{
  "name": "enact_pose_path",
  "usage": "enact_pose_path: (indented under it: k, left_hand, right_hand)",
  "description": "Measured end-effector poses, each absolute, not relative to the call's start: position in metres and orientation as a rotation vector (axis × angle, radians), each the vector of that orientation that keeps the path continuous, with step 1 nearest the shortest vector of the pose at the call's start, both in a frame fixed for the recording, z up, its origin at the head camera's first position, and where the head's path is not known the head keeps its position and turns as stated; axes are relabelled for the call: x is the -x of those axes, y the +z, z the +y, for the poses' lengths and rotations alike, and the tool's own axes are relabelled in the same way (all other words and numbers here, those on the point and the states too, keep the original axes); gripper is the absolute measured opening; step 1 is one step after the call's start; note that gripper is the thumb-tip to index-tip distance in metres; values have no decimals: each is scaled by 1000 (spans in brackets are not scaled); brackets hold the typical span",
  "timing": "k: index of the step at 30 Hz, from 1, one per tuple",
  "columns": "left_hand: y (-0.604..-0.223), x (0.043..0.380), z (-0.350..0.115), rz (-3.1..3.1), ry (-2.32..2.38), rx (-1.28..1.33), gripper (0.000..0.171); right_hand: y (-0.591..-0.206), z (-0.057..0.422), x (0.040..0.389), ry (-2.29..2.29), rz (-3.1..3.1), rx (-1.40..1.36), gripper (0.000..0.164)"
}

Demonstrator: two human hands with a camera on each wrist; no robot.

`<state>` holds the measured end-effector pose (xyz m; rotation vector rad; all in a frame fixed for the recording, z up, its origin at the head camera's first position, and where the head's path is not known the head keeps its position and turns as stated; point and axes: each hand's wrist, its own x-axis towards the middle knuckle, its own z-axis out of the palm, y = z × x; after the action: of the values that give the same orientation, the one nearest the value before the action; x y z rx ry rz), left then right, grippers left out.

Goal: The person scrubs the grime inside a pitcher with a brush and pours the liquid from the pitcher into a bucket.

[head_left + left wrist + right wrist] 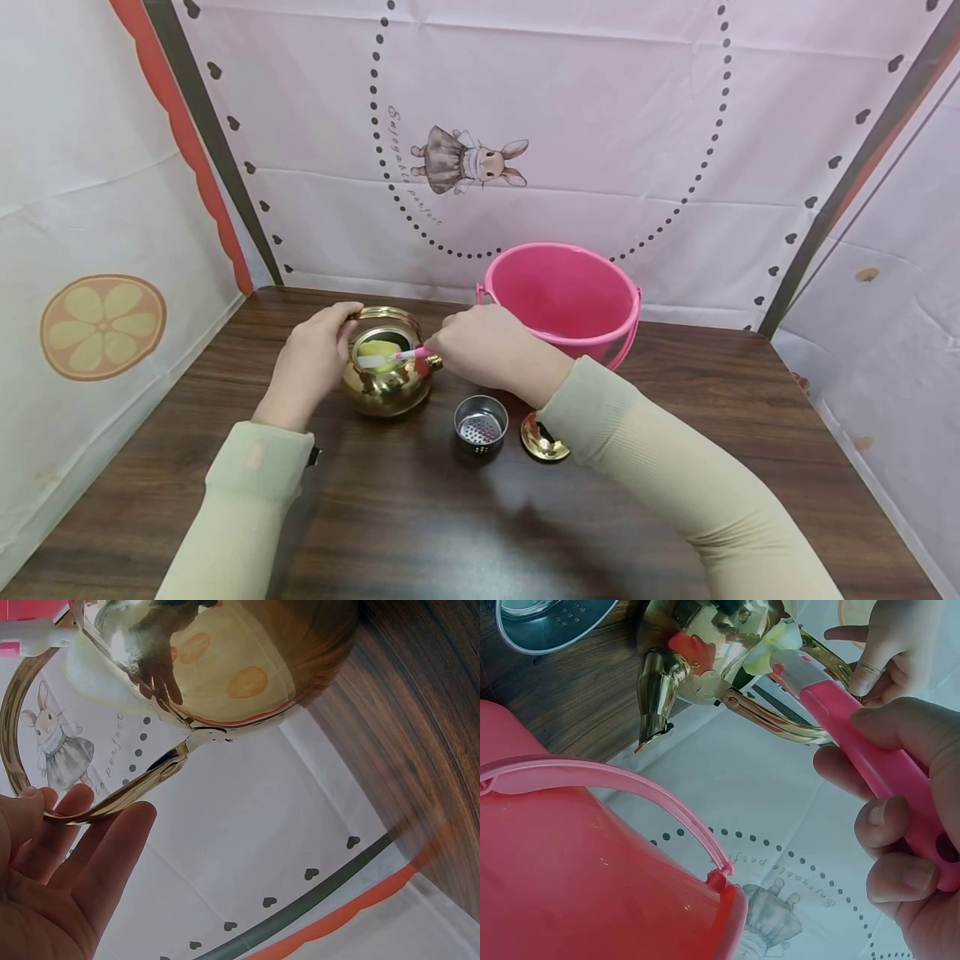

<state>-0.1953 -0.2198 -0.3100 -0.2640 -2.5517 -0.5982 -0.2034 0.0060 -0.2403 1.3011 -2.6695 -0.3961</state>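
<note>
A shiny gold teapot stands on the table, its mouth uncovered. My left hand holds the teapot's arched handle between thumb and fingertips. With curled fingers my right hand grips the pink handle of a sponge brush, thumb laid along it. The brush's white neck and yellowish sponge head are at the teapot's mouth, the head partly inside. In front of the spout lies a perforated metal strainer. To its right is the gold lid, partly covered by the right sleeve.
A pink bucket with a swing handle stands at the back of the table, behind the right forearm. Printed cloth walls enclose the dark wooden table at the back and both sides.
</note>
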Motion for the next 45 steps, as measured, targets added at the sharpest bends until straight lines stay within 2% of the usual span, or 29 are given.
enact_pose_path:
  k: [24, 45]
  left_hand:
    - [-309, 193, -219, -2576, -605, 228, 26]
    - [-309, 195, -220, -2592, -606, 224, 26]
  right_hand:
    - [-235, 5, 200, -421, -2680, -1325, 26]
    - [-227, 0, 202, -405, -2781, -1200, 20]
